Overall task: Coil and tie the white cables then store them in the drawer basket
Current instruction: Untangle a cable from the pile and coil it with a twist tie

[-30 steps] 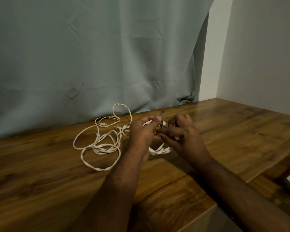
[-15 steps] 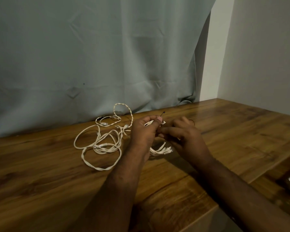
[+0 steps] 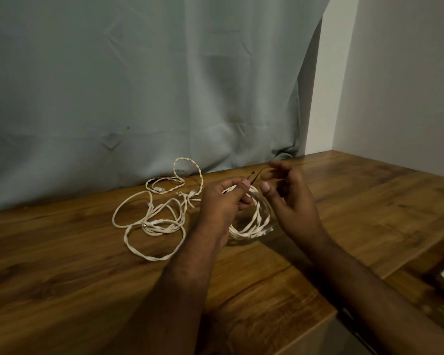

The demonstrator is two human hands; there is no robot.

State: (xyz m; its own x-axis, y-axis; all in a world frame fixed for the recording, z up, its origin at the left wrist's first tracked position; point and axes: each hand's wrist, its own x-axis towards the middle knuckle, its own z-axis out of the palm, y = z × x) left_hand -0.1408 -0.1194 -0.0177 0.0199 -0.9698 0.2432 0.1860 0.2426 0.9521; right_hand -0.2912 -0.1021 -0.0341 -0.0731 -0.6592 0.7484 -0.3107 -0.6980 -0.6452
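Head view: left hand (image 3: 222, 201) pinches the springy, light coiled white cable (image 3: 254, 221) at its tie (image 3: 253, 175); right hand (image 3: 290, 198) fingers spread beside it.

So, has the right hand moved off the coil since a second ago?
Yes. The right hand has opened and drawn back right, away from the coiled cable the left hand holds; the loose cables haven't shifted.

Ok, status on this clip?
Left hand holds coiled white cable, thin dark tie pinched. Right hand open. Loose white cables uncoiled.
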